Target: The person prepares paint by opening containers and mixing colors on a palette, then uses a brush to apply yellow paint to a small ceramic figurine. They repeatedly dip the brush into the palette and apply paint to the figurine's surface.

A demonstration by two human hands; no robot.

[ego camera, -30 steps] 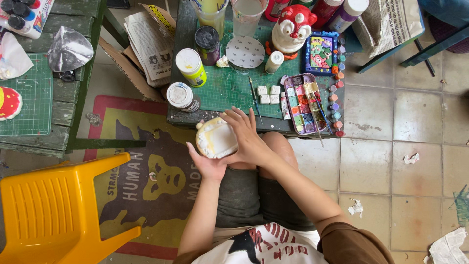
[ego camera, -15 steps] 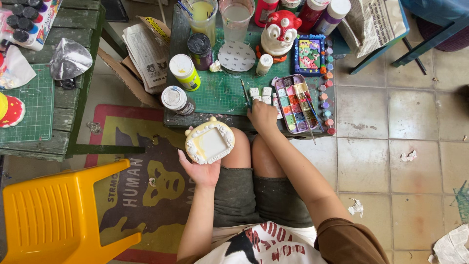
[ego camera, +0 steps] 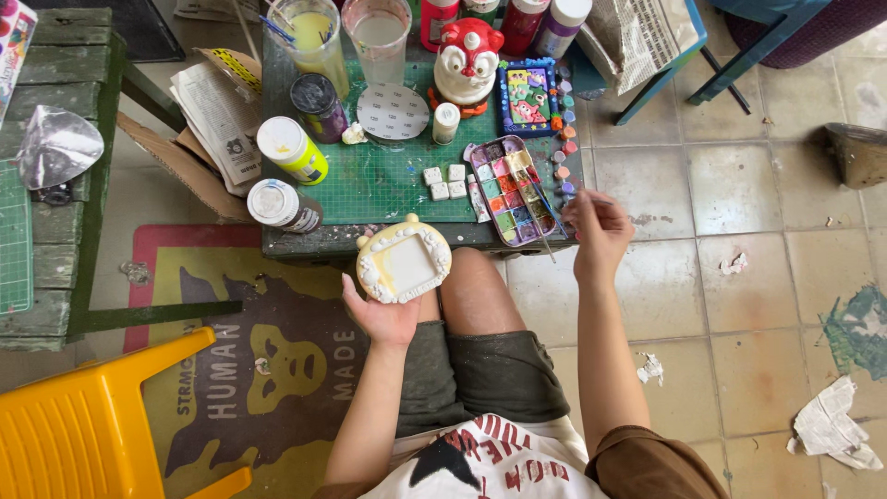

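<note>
- Half a second on, the right hand (ego camera: 599,233) has swung away from the small white blocks (ego camera: 444,181) and now hovers past the right edge of the low green-topped table (ego camera: 388,176), while the left hand (ego camera: 386,312) has kept the plaster frame (ego camera: 404,262) over the knees.
- Far left, a yellow plastic chair (ego camera: 83,420) stands on a printed rug (ego camera: 231,370), well apart from both hands.
- At centre-left, the left forearm rises from the lap, palm up, fingers and thumb cupped under the cream, square-windowed frame, gripping it from below, its face tilted toward the camera, just in front of the table's near edge.
- On the table above it sit two capped paint jars (ego camera: 286,176), the white blocks and a paint palette (ego camera: 507,188) of mixed colours.
- At right, the right arm stretches forward, wrist bent, fingers pinched closed on a thin brush (ego camera: 547,214) whose shaft slants beside the palette's right edge.
</note>
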